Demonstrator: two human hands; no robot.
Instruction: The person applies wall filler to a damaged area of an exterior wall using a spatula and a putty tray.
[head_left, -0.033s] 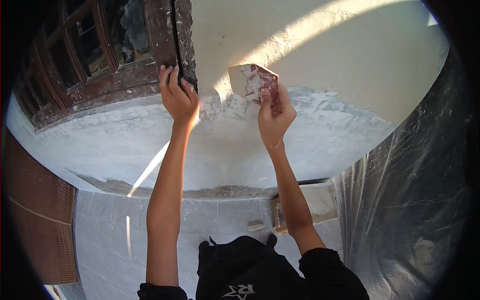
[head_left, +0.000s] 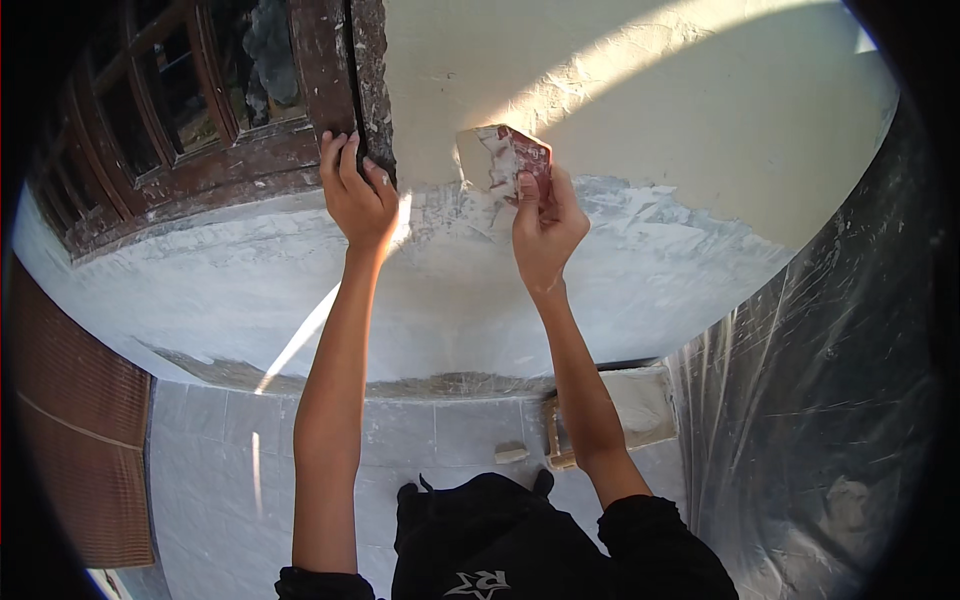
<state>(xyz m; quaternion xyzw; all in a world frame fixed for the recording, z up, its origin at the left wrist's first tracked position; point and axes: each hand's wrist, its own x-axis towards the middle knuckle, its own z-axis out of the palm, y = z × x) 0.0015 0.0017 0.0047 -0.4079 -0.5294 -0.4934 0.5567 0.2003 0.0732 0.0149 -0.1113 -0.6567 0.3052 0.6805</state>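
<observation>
My right hand [head_left: 548, 225] grips a flat red putty scraper [head_left: 532, 165], thumb across its face. White filler coats the scraper's left part, and its left edge is at the wall [head_left: 650, 130], which is cream above and roughly skimmed grey-white below. Left of it, my left hand [head_left: 358, 200] rests at the lower right corner of the brown wooden window frame [head_left: 230, 160]. Its fingers are apart and lightly bent, the tips touching the wood, with nothing held.
On the grey floor below lie a small pale block [head_left: 511, 452] and a plaster-smeared tray [head_left: 640, 400] with a wooden edge. Clear plastic sheeting [head_left: 800, 400] hangs at the right. A brown ribbed panel [head_left: 80, 430] stands at the left.
My right hand has shifted very slightly left and up with the scraper, which is tilted a little differently. My left hand stays at the window frame.
</observation>
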